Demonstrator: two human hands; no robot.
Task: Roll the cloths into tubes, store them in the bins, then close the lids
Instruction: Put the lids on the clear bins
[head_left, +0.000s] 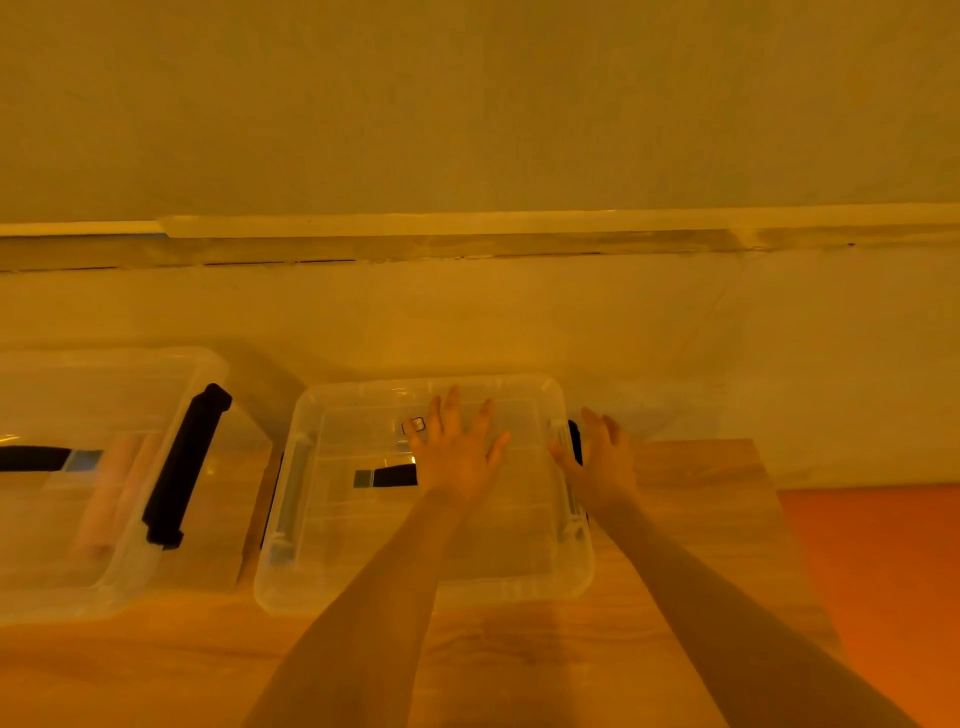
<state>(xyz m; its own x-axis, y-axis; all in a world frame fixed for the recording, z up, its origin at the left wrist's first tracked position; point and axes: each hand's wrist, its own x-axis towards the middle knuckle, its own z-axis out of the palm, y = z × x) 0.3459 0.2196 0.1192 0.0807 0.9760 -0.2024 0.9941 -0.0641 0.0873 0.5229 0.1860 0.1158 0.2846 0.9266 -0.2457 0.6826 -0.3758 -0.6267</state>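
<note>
Two clear plastic bins stand on the wooden table (519, 649). The middle bin (322, 571) has its clear lid on, with a black handle strap (395, 475) in the lid's centre. My left hand (457, 452) lies flat on this lid with fingers spread. My right hand (602, 457) rests with straight fingers at the bin's right edge, over the black side latch (574, 441). The left bin (78, 493) also carries its lid, and pale rolled cloths (111, 493) show through it. Its black right-hand latch (184, 467) stands out from the side.
A pale wall with a ledge (467, 228) runs behind the table. The table's right edge (779, 493) drops off to an orange floor (883, 571). Bare wooden tabletop lies in front of the bins.
</note>
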